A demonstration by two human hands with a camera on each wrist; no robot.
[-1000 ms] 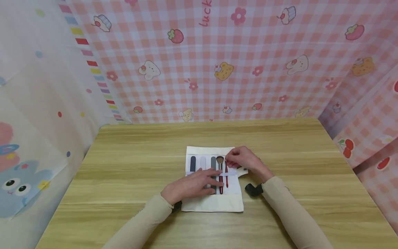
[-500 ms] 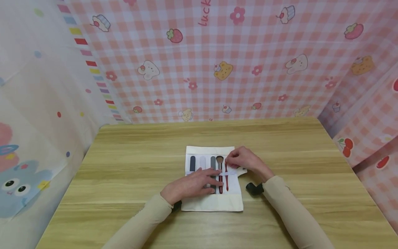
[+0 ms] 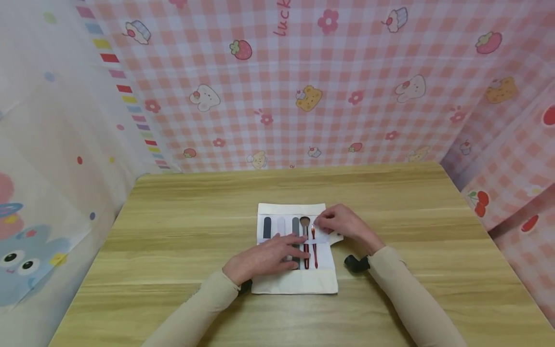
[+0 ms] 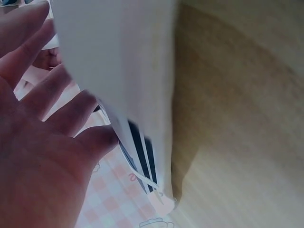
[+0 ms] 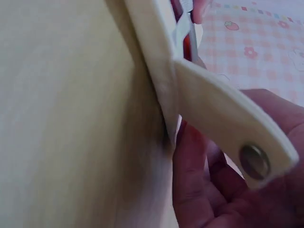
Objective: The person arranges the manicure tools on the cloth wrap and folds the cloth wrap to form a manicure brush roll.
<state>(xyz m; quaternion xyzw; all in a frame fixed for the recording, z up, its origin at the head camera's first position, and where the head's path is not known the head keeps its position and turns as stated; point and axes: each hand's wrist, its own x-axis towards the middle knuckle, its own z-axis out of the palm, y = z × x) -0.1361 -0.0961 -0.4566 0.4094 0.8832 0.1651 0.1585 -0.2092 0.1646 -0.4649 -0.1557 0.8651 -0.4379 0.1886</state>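
Off-white cloth makes up the case (image 3: 295,282), which lies unrolled on the wood-grain bench (image 3: 195,202). We record the following contents, left to right in the head view: a dark flat stick (image 3: 267,228), a pale flat stick (image 3: 281,225), a grey flat stick (image 3: 296,226), a brush (image 3: 306,248) with a dark red handle, and a slim red tool (image 3: 315,251). A whitish band (image 3: 323,241) crosses the case; the red tool runs under it, at the right end of the row.

We find the left hand (image 3: 270,255) laid flat over the case with fingers extended and spread, two fingertips on the brush. The right hand (image 3: 340,223) has its fingers bent, tips at the upper end of the red tool; whether they pinch it, we cannot tell.

We note a strap (image 5: 223,102) with a metal snap (image 5: 254,161) projecting from the right edge of the case. Behind the bench hangs a pink checked cloth (image 3: 260,72).
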